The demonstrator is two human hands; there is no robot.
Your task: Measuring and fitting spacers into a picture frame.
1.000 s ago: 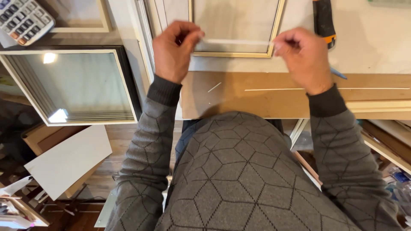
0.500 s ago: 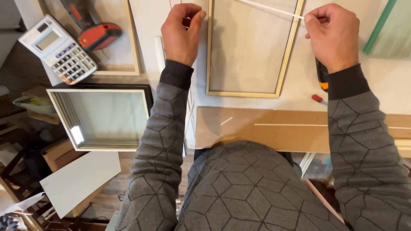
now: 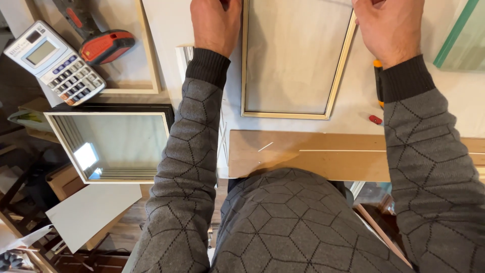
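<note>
Pale-wood rectangular frame (image 3: 295,60) lying on white worktop (image 3: 454,101), light, thin-railed, likely fragile; gripping long side rails advisable. Left hand (image 3: 216,23), right hand (image 3: 389,28) resting at top corners; fingers cropped, grip unclear.

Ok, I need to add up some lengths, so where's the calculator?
In the head view the calculator lies at the far left, beside the red tool and just above the glazed frame.

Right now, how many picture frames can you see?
3: a pale wooden frame between the hands, another upper left under the red tool, a white glazed frame lower left. More may be hidden.
</note>
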